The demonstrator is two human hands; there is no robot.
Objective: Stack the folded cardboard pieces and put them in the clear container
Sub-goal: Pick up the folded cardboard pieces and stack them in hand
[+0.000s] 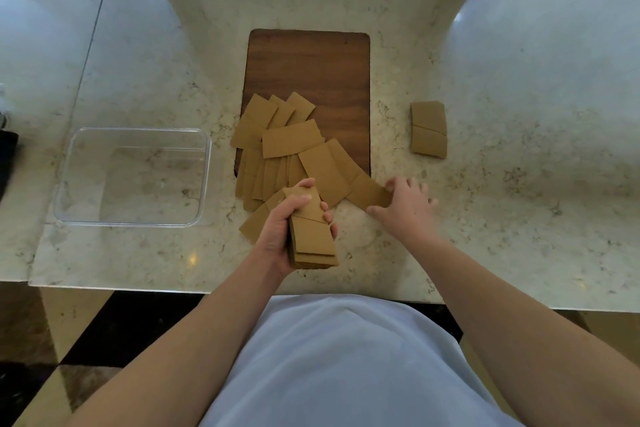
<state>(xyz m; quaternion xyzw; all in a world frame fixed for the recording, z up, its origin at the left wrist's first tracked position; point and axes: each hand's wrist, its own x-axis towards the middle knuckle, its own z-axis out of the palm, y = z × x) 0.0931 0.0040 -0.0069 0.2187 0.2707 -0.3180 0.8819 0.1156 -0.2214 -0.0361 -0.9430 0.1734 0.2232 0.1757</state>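
While the stack of folded cardboard pieces (313, 236) sits above the near edge of the tabletop (485, 80), the left hand (287, 229) grips it, fingers curled round its sides. Just beyond, loose cardboard pieces (291, 146) lie scattered, partly on a wooden board (311, 62). Right hand (407, 206): fingers spread, pressing one loose piece's near-right corner. Clear container (133, 177) stands to the left of both hands. Separate cardboard piece (428, 130) lies well apart at the right.
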